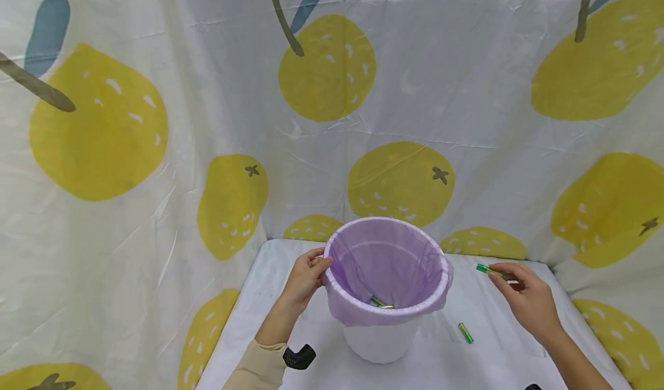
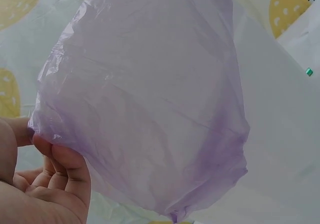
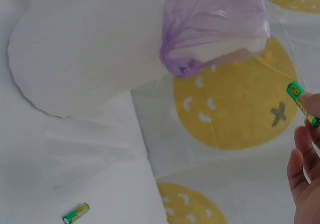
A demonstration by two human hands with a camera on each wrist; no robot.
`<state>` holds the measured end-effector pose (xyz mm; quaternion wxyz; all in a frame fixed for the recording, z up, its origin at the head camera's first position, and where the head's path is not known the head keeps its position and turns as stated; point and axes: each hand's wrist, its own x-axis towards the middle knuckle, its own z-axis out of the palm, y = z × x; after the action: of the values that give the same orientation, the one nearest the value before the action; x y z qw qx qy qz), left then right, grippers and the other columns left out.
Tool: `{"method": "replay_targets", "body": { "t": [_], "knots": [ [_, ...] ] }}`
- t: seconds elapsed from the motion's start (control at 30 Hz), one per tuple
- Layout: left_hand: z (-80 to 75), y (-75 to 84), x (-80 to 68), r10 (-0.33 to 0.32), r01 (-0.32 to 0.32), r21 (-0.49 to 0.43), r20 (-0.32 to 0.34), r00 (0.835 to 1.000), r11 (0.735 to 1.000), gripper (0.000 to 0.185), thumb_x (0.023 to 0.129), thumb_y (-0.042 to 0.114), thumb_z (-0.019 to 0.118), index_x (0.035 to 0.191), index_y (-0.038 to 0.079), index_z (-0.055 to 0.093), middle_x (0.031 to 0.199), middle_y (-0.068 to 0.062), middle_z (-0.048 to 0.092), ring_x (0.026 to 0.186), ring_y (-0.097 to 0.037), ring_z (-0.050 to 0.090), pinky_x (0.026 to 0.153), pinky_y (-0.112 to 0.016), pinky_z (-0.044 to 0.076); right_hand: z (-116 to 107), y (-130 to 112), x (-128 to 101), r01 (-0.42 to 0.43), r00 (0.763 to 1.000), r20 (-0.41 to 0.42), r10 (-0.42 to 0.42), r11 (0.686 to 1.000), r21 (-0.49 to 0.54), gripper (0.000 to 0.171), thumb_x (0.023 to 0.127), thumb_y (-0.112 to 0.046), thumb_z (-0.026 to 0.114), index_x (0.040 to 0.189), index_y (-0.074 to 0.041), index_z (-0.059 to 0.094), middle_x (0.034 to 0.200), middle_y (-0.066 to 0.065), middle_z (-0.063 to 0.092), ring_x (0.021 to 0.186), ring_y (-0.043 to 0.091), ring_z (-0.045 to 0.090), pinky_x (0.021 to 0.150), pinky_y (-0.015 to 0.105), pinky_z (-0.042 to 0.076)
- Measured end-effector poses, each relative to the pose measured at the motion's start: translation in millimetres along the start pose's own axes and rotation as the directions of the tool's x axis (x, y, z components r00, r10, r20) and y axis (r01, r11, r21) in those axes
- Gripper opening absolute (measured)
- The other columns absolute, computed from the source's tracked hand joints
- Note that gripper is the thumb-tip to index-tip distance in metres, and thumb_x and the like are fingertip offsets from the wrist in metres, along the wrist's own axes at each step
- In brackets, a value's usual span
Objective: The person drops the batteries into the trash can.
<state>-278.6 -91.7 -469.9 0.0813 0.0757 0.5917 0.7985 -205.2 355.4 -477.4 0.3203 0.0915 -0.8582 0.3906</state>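
Observation:
A white trash can (image 1: 381,341) lined with a purple plastic bag (image 1: 386,252) stands upright on the white surface. At its left rim my left hand (image 1: 306,277) pinches the lined edge between thumb and fingers; the left wrist view shows the same grip on the bag (image 2: 145,94). To the right of the can, my right hand (image 1: 529,298) holds a green and gold battery (image 1: 489,270) by one end, above the surface. Another battery (image 1: 465,333) lies on the surface between the can and that hand. Inside the bag, batteries (image 1: 381,303) rest at the bottom.
The white-covered table (image 1: 290,373) is enclosed at the back and sides by a pale curtain (image 1: 482,165) printed with yellow fruit. A black band device (image 1: 299,357) sits at my left wrist.

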Motion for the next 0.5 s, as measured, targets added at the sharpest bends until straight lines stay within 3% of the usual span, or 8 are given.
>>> {"method": "replay_targets", "body": {
  "t": [0.5],
  "knots": [
    [0.9,2.6,-2.6,0.004,-0.004,0.005,0.006,1.000,1.000,0.046,0.101,0.001,0.062,0.142,-0.015,0.047,0.089,-0.003,0.067,0.069,-0.007,0.058,0.063,-0.022,0.052,9.5,-20.4,20.6,0.141,0.990,0.008,-0.141,0.990,0.033,0.027,0.085,0.012,0.077,0.110,0.001,0.075,0.104,-0.009,0.066,0.087,-0.007,0.057,0.074,0.006,0.046]
  ]
}}
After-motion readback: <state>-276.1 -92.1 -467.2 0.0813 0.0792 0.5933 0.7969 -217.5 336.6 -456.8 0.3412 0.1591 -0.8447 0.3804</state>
